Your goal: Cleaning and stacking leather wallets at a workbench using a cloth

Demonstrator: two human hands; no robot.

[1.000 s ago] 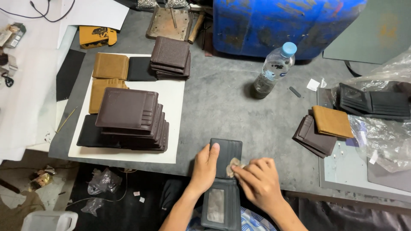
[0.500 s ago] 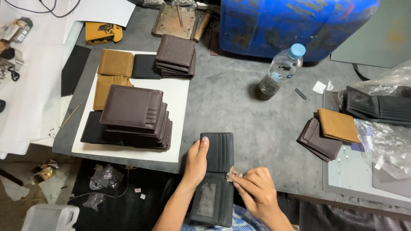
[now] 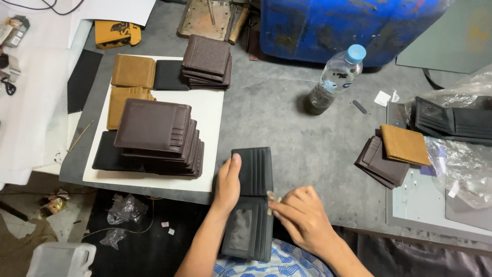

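We hold an open black wallet (image 3: 252, 202) at the near edge of the grey table (image 3: 287, 123), its upper half lying on the tabletop and its lower half, with a clear window pocket, hanging over the edge toward our lap. Our left hand (image 3: 227, 184) lies flat along the wallet's left side, fingers together and thumb resting against the upper panel, pressing it down. Our right hand (image 3: 302, 218) sits just right of the wallet with its fingers curled, and its fingertips pinch a small pale scrap (image 3: 272, 197) right at the wallet's right edge, near the fold; what the scrap is we cannot tell. Left of the wallet, on a white sheet (image 3: 207, 110), stands a stack of dark brown wallets (image 3: 156, 134), with tan wallets (image 3: 132, 72) and another brown stack (image 3: 206, 60) farther from the wallet on the same sheet. Beyond the wallet and to its right, a clear plastic bottle with a blue cap (image 3: 335, 79) stands upright in front of a blue drum (image 3: 348, 23). Well to the right of the wallet, a tan wallet (image 3: 405, 144) rests on a few brown ones (image 3: 378, 164), beside crumpled clear plastic (image 3: 461, 169).
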